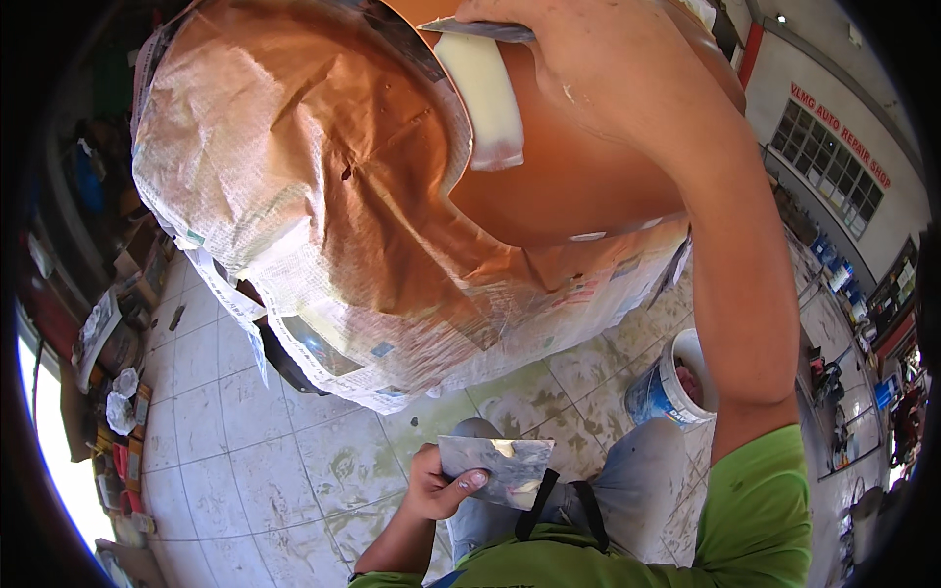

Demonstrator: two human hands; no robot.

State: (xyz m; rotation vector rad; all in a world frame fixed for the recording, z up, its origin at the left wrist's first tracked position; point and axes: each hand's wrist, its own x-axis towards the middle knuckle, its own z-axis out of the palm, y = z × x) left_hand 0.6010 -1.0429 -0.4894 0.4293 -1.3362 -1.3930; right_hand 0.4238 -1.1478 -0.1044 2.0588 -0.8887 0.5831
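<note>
My left hand (442,483) grips a flat metal plate (490,465) low in front of my body, thumb on top. Pale yellow putty is smeared on the plate at two spots. My right arm stretches forward, and my right hand (549,41) is closed on a thin metal putty spreader (480,29). Its blade lies at the top end of a pale band of body filler (485,103) on an orange car panel (578,201). The fingertips are partly cut off by the upper edge. Newspaper masking (323,167), tinted orange, covers the curved area beside the panel.
A bucket (676,377) with a reddish cloth inside stands on the tiled floor (240,431) near my right knee. Boxes and clutter (127,431) line the left side. A workbench (843,382) with tools and bottles runs along the right.
</note>
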